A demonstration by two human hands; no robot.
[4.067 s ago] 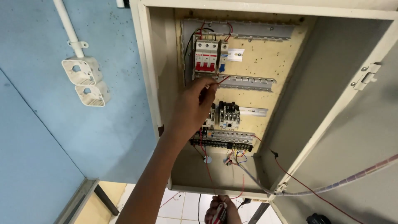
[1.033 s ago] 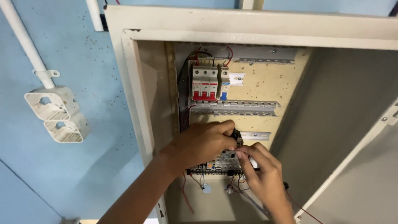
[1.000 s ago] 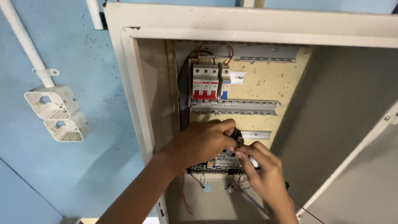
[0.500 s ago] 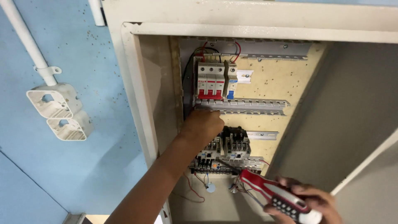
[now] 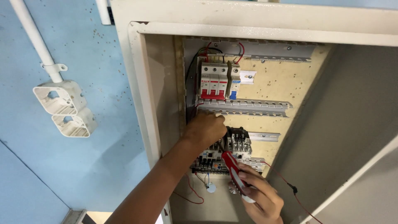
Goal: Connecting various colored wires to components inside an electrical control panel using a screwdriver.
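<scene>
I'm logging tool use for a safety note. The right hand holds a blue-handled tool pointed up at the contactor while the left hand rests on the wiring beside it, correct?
Not quite. The head view shows the tool in the right hand has a red handle, not blue. The rest holds: it points up at the contactor, and the left hand rests on the wiring beside it.

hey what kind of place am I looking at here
Probably a utility or workshop wall, facing an open electrical control cabinet. Inside are red and white circuit breakers, slotted wiring ducts and a contactor. The right hand holds a red tool; white conduit boxes sit on the blue wall.
</scene>
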